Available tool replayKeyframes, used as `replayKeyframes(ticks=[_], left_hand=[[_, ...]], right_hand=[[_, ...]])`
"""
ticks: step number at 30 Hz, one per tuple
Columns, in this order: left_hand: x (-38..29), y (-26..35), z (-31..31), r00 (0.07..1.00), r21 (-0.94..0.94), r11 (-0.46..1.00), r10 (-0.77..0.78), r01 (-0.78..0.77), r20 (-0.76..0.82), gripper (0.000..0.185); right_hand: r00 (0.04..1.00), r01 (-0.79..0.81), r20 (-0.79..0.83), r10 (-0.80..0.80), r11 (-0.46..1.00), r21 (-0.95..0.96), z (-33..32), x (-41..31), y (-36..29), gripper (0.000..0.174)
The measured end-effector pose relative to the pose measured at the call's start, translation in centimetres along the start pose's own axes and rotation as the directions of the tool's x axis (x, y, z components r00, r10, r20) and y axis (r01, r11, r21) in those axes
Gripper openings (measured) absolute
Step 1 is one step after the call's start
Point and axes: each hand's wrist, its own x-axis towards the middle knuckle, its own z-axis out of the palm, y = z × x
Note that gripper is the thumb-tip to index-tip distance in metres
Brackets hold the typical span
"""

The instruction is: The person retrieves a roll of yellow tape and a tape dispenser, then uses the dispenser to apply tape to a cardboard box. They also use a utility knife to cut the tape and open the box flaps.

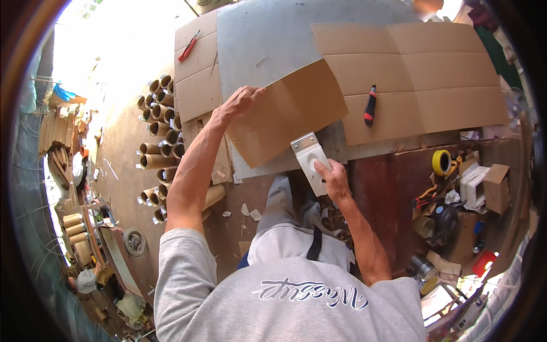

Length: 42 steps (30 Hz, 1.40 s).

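My left hand point(242, 101) grips the upper left edge of a brown cardboard sheet point(295, 111), which is tilted up over a grey metal-topped table point(260, 38). In my right hand point(335, 177) is a flat white tool with a metal plate at its end point(311, 162), its kind unclear; the thumb presses on its face. The plate lies close to the sheet's lower edge. To the right, a black and red utility knife point(371, 106) rests on a large creased cardboard sheet point(380, 72). A red utility knife point(189, 45) lies on cardboard at the upper left.
Many cardboard tubes point(159, 128) stand or lie on the floor left of the table. A yellow tape roll point(441, 162), a cardboard box point(495, 188) and clutter are at the right. A wheel point(134, 241) lies lower left. Another person point(87, 280) is at the far lower left.
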Motion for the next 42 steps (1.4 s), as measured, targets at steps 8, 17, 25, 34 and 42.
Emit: replayKeyframes(ticks=[8,17,25,34,42], left_hand=[[0.0,0.4,-0.7,0.997,-0.043,0.997,-0.061,0.063,0.043,0.055],[2.3,-1.5,-2.5,0.997,-0.146,0.987,-0.057,0.065,0.058,0.057],[10.2,-7.1,-6.6,0.980,0.050,0.984,-0.177,0.173,0.092,0.059],[7.3,-7.5,3.9,0.967,0.140,0.970,-0.218,0.199,0.134,0.057],[-10.9,3.9,14.6,0.914,0.512,0.854,0.278,-0.093,-0.297,0.047]], right_hand=[[1.000,-0.022,0.012,0.021,0.997,0.069,-0.7,-2.3,1.8,0.050],[0.989,-0.140,0.058,0.137,0.989,0.053,-1.2,-2.1,5.9,0.054],[0.993,-0.105,0.076,0.093,0.977,0.183,4.2,10.0,3.7,0.049],[0.999,-0.046,0.012,0.045,0.980,0.191,4.6,5.0,5.9,0.046],[0.997,-0.063,0.058,0.059,0.995,0.081,1.8,1.7,10.8,0.055]])
